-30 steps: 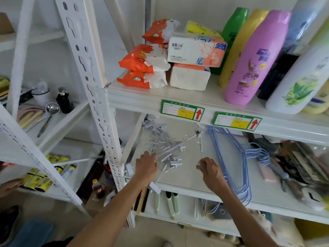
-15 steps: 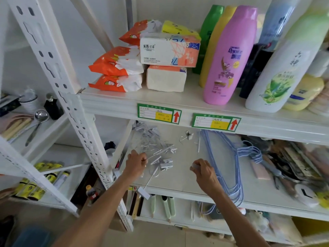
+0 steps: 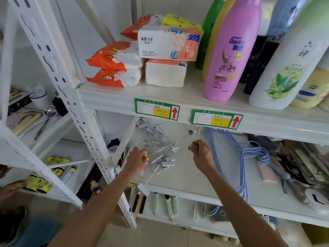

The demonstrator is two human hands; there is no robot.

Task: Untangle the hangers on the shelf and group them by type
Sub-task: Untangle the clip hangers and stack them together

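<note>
Both hands are on the middle shelf [image 3: 192, 177]. The clip hangers [image 3: 160, 145], thin wire with grey clips, sit in one tangle at the left end of the board. The left hand [image 3: 137, 160] is at the pile's near-left corner, fingers curled in a fist, and looks to be pinching a wire that runs into the heap. The right hand [image 3: 202, 155] is just right of the pile and apart from it. It's also curled, thumb and forefinger pinching a small grey piece [image 3: 192, 144]; can't tell if that piece is joined to the tangle. So the tangle lies between the hands, with the left one nearer and already on it. Wires fan out roughly diagonally, front-left to back-right. One hanger's bar points toward the viewer and its end clip [image 3: 143, 190] hangs over the front lip. My read: pull apart sideways, left hand anchoring and right hand drawing a hanger rightward. There's a bare strip of board to the right before the blue wire hangers [image 3: 231, 157], which are already stacked, long axis front-to-back, hooks pointing right. Keep clip hangers out of that stack. Limits: a diagonal brace [image 3: 127, 138] and upright post [image 3: 85, 132] close off the left side, the upper shelf edge [image 3: 195, 104] caps lift height, and a clutter of tools [image 3: 293, 166] fills the far right. The overhanging hanger could slide off the front if the pile gets dragged toward the viewer.
</note>
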